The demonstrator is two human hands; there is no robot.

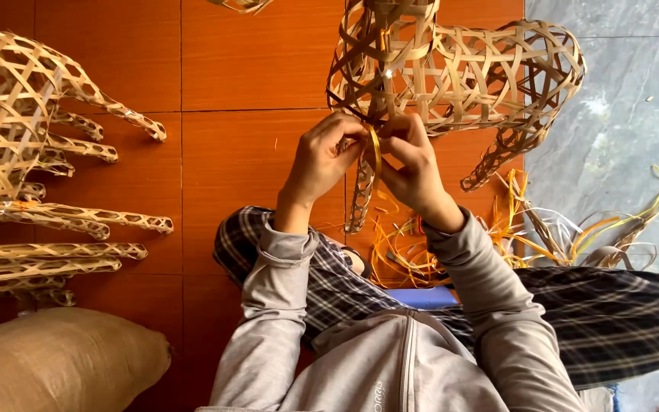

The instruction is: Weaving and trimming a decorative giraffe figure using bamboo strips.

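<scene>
The person sits on the orange tiled floor [230, 69] with a woven bamboo animal frame [467, 72] held up in front of the knees. The left hand [322, 160] and the right hand [413, 172] meet at the underside of the frame, where one woven leg [361, 194] hangs down between them. A yellow strip [375, 149] curves between the two hands; the fingers of both are curled together and pinched on it, thumbs pressed close to the lattice. In my judgement the step in hand is binding or lacing this strip around the joint where the leg meets the body; the next move appears to call for a firm pull on the strip while the other hand steadies the leg, with care not to kink the strip or crack the thin slats. Room for movement is fair: bare tiles lie open on the left between the hands and a row of finished woven frames [17, 152], which stand well apart. On the right, a loose pile of cut strips [543, 229] lies near the right forearm at the edge of the grey stone slab [619, 99] and could snag a sleeve. A burlap sack [55, 358] rests at the lower left, clear of the work.
</scene>
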